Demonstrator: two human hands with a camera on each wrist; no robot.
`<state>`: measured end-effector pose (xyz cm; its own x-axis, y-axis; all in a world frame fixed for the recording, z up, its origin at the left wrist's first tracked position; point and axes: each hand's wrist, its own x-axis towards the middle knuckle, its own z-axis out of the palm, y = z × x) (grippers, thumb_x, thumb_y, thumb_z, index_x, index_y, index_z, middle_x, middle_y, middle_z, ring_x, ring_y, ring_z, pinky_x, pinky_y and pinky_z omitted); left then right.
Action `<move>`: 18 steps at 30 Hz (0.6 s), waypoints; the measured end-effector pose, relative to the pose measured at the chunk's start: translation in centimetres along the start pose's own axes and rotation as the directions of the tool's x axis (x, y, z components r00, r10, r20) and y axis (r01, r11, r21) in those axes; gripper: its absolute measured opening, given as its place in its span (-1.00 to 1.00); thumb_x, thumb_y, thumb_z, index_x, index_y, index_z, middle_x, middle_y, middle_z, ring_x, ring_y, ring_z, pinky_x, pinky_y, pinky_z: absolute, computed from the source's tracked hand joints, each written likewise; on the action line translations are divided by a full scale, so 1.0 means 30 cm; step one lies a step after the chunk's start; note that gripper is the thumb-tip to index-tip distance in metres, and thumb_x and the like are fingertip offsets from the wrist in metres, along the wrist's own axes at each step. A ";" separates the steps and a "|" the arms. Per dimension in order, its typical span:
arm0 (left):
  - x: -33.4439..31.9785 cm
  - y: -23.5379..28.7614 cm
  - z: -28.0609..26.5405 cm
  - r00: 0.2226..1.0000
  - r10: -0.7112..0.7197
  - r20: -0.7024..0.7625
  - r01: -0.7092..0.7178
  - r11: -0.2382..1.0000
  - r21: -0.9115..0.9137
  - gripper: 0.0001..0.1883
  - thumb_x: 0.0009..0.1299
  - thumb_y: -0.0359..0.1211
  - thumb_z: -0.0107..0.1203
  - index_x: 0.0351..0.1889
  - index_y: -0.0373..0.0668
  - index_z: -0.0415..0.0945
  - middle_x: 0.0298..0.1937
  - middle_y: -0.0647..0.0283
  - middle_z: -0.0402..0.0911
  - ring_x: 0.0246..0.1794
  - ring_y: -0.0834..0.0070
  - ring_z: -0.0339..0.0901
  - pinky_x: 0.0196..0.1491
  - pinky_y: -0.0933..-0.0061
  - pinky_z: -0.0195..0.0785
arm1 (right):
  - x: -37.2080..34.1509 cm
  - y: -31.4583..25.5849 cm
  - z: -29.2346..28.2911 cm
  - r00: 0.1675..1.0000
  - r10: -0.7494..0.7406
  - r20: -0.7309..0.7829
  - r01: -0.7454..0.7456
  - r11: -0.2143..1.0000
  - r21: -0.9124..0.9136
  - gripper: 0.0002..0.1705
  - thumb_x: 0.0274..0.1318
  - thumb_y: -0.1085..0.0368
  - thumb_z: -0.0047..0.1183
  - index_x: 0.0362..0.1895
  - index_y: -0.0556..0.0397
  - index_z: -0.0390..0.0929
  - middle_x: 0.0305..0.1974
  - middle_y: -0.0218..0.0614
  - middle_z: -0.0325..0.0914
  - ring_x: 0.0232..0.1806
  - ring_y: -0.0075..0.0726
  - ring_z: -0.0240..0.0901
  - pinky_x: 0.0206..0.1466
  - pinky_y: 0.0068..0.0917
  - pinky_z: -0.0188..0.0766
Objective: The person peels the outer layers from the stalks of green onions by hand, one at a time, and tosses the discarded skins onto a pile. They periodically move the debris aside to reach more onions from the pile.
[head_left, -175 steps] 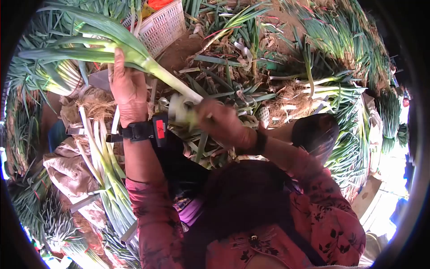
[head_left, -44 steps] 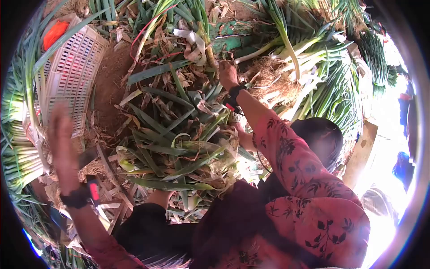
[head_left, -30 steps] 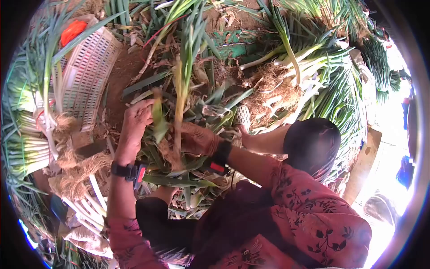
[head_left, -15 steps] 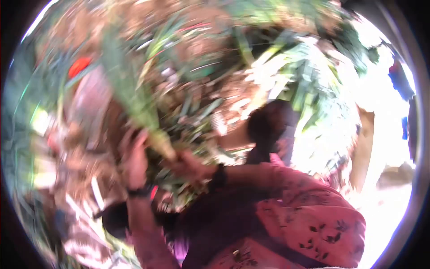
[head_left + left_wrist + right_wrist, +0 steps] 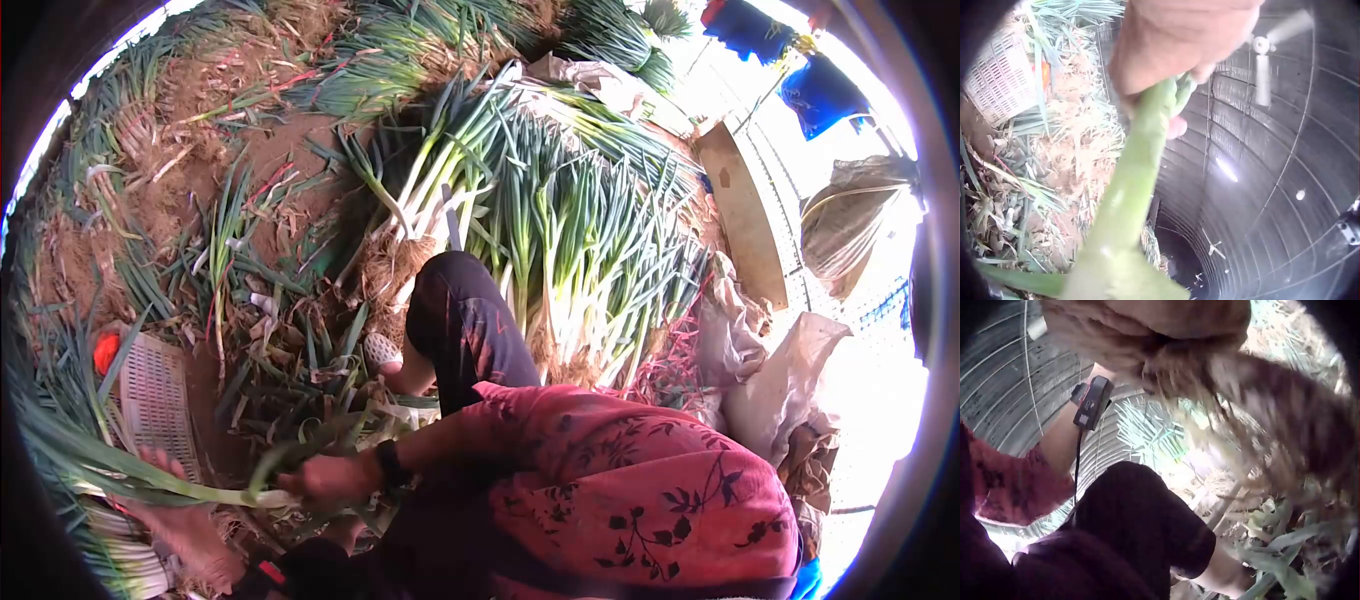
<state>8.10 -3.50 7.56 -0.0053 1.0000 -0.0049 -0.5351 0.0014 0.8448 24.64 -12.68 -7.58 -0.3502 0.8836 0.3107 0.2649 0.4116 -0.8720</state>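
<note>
One long leek [image 5: 190,488] lies across both hands in the head view, leaves to the left and root end to the right. My left hand [image 5: 190,530] is under its leafy part; in the left wrist view the left hand [image 5: 1179,47] grips the green stalk [image 5: 1119,194], fingers curled round it. The right hand [image 5: 335,480] holds the leek's lower end, beside a bent loose leaf [image 5: 270,460]. In the right wrist view the right hand [image 5: 1147,331] is large at the top, with blurred roots [image 5: 1210,412] hanging below it.
A white crate [image 5: 160,400] stands beyond the left hand. Leaf scraps [image 5: 290,350] cover the ground ahead. Upright leeks [image 5: 590,250] stand in a large pile past the knee. Bundled leeks [image 5: 130,555] lie at the lower left, and pale sacks [image 5: 780,390] at the right.
The view has swung toward the right-hand pile, so the hands now appear lower left. The leek, slanting and blurred before, lies nearly level with its leaves to the left.
</note>
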 end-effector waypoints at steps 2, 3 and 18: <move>0.115 -0.100 -0.304 0.996 0.033 0.079 -0.038 0.997 0.064 -0.46 0.47 -0.28 -0.02 0.34 -0.29 0.14 0.20 0.11 0.36 0.16 0.34 0.35 0.25 0.35 0.18 | -0.014 0.094 0.083 0.993 -0.101 0.059 0.102 0.995 -0.021 -0.50 0.00 0.32 0.11 0.05 0.17 0.30 -0.35 -0.03 0.49 -0.28 0.00 0.51 -0.25 -0.15 0.42; 0.161 -0.144 -0.411 0.987 0.046 0.152 -0.066 0.990 0.127 -0.48 0.48 -0.29 -0.03 0.34 -0.28 0.14 0.17 0.12 0.37 0.13 0.35 0.36 0.25 0.38 0.18 | -0.011 0.088 0.068 0.994 -0.098 0.054 0.100 0.995 -0.025 -0.50 0.00 0.32 0.11 0.05 0.17 0.30 -0.35 -0.03 0.49 -0.28 0.00 0.51 -0.25 -0.15 0.42; 0.086 -0.210 -0.197 0.985 0.095 0.145 -0.055 0.965 -0.256 -0.55 0.46 -0.04 -0.04 0.13 -0.16 0.32 0.04 0.05 0.49 0.06 0.20 0.46 0.29 0.03 0.21 | 0.220 0.036 -0.097 0.840 0.527 -0.126 -0.074 0.343 0.936 -0.92 0.04 0.50 -0.05 -0.47 0.13 0.49 -0.54 -0.44 0.35 -0.43 -0.52 0.31 -0.33 -0.54 0.32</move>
<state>6.48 -0.97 -0.93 0.0666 0.9860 0.1531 -0.7323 -0.0559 0.6787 25.23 -5.77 -5.37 -0.0412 0.9877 -0.1509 -0.7244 -0.1335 -0.6763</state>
